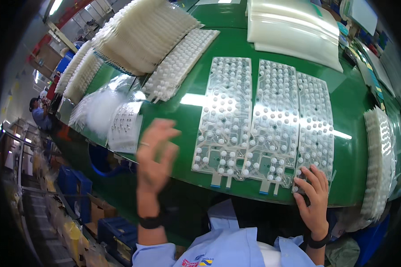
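Three clear keypad membrane sheets with rows of white domes lie side by side in front of me: a left sheet point(223, 107), a middle sheet point(275, 111) and a right sheet point(315, 120). Ribbon tails stick out from the near ends of the left and middle ones. My right hand point(314, 198) rests on the near end of the right sheet, fingers apart and hiding part of it. Blurred by motion, my left hand point(156, 155) is in the air left of the sheets, thumb and fingers apart, with nothing visible in it.
A tall stack of domed sheets point(142, 35) stands at the back left, with a smaller pile point(178, 62) beside it. Plastic bags point(104, 107) and a small stack point(125, 127) lie near the left edge. Clear film sheets point(294, 26) lie far back; another stack point(376, 160) stands right.
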The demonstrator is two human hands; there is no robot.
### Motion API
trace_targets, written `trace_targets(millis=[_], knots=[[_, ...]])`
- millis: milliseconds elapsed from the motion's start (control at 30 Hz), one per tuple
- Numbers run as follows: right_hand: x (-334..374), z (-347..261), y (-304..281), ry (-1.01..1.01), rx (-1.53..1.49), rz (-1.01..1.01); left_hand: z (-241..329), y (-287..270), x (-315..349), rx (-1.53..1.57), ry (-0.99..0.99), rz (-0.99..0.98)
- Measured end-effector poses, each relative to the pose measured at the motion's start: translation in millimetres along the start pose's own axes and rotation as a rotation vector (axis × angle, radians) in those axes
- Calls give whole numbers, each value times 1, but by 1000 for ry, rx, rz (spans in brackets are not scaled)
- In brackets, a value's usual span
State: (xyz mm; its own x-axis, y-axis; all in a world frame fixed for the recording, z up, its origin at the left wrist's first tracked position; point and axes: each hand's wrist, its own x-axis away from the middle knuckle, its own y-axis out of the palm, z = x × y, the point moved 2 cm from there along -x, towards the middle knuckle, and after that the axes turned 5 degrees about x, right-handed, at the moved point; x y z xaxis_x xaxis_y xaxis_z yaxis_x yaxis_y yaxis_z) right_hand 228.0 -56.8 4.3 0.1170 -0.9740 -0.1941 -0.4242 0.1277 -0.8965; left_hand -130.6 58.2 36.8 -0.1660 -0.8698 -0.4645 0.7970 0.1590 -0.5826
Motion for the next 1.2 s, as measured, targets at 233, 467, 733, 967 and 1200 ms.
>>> trace_targets(millis=[233,467,733,967,1200], knots=[[-2,1,-3,-20,14,5,-121,-89,-3,-530,-251,190],[10,-3,-14,-69,-30,176,-74,-100,3,-427,-209,378],[37,-41,3,460,-1409,44,124,94,58,132,519,-259],[62,-6,-12,382,-1210,11,139,123,33,381,355,-355],[79,-17,-11,408,-1089,246,122,146,66,857,-410,-714]])
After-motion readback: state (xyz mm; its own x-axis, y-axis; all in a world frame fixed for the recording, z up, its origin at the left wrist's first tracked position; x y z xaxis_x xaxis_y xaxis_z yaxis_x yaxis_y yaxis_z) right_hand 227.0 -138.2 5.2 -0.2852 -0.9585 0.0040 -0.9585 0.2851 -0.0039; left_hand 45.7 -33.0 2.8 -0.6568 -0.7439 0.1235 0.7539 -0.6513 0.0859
